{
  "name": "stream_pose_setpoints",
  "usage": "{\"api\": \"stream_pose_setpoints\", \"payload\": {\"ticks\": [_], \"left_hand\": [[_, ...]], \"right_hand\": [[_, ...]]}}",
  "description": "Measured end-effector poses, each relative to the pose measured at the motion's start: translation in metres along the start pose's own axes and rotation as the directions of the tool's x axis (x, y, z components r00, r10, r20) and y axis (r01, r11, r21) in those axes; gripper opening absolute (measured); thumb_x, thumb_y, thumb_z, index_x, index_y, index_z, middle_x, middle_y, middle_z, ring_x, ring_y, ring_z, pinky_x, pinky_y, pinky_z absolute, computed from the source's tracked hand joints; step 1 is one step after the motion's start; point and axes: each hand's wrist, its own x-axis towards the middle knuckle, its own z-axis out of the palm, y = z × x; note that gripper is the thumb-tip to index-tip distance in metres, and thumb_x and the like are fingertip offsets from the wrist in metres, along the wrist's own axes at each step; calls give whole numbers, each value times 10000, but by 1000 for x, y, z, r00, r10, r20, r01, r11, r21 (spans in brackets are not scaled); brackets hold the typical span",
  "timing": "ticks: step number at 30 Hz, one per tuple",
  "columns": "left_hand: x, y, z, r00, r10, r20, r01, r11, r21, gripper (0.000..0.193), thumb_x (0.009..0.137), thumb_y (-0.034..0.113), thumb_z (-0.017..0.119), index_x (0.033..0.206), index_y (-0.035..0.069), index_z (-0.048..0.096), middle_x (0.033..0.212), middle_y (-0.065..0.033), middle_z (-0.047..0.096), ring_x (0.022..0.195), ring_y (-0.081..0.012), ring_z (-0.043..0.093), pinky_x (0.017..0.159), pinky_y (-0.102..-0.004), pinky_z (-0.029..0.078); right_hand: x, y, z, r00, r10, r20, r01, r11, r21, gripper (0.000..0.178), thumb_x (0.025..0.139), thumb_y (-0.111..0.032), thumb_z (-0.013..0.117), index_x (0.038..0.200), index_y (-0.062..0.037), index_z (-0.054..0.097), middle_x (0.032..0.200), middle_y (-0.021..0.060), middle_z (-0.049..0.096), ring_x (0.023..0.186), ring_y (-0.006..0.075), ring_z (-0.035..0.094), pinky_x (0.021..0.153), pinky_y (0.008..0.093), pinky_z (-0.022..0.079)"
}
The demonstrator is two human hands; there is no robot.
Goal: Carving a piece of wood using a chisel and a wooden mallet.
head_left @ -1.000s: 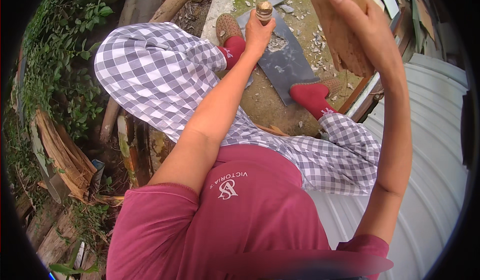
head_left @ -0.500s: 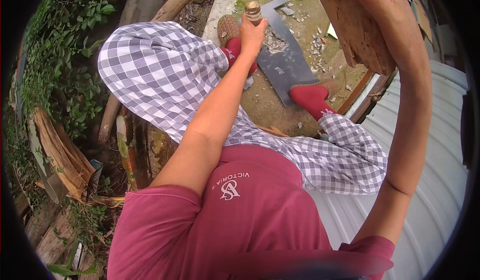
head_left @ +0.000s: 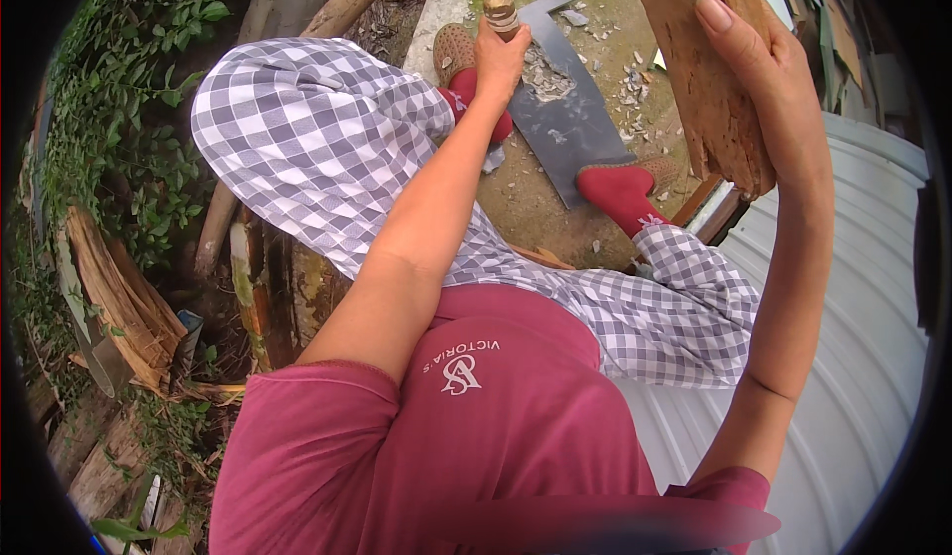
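Here, the left hand (head_left: 501,64) is closed around a banded wooden handle (head_left: 501,7), its top poking above the fist, its lower end hidden. The right hand (head_left: 778,89) clasps a rough wooden block (head_left: 706,74), thumb along its face, to the handle's right. Below lies a dark grey sheet (head_left: 585,148), with red-socked feet (head_left: 617,195) beside it and pale fragments (head_left: 633,89) scattered on mossy ground (head_left: 659,123).

Two hands (head_left: 499,62), one handle (head_left: 503,14), two shoes (head_left: 454,51), two socks (head_left: 617,196).
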Motion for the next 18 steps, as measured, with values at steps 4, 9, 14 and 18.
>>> {"api": "stream_pose_setpoints", "payload": {"ticks": [4,9,14,18], "left_hand": [[-3,4,-2,1000,-24,-11,24,999,-33,326,755,186,682,973,-12,544,877,-161,657,817,-274,648,747,-366,497],[-6,6,-10,999,-34,-9,34,998,48,331,764,186,677,994,-7,538,884,-155,656,829,-275,649,753,-370,499],[-23,8,11,999,-25,33,26,999,-27,352,775,183,673,1030,-7,521,891,-178,652,843,-285,650,763,-377,499],[-19,-1,6,999,-39,-11,39,998,-46,340,775,158,669,1023,-14,513,902,-184,642,842,-289,644,750,-380,498]], "right_hand": [[-4,-44,21,912,-301,-280,285,954,-97,643,822,-485,612,1196,28,509,972,119,603,844,153,603,728,276,485],[-5,-64,43,899,-348,-264,388,915,115,669,846,-451,587,1250,65,456,1007,150,588,833,171,594,714,281,487],[33,76,21,898,180,401,34,881,-471,709,783,-544,530,1215,18,539,974,200,650,892,281,641,783,372,477],[29,52,10,926,204,319,-72,922,-381,716,781,-538,546,1209,36,537,975,181,643,882,239,628,784,334,468]]}}
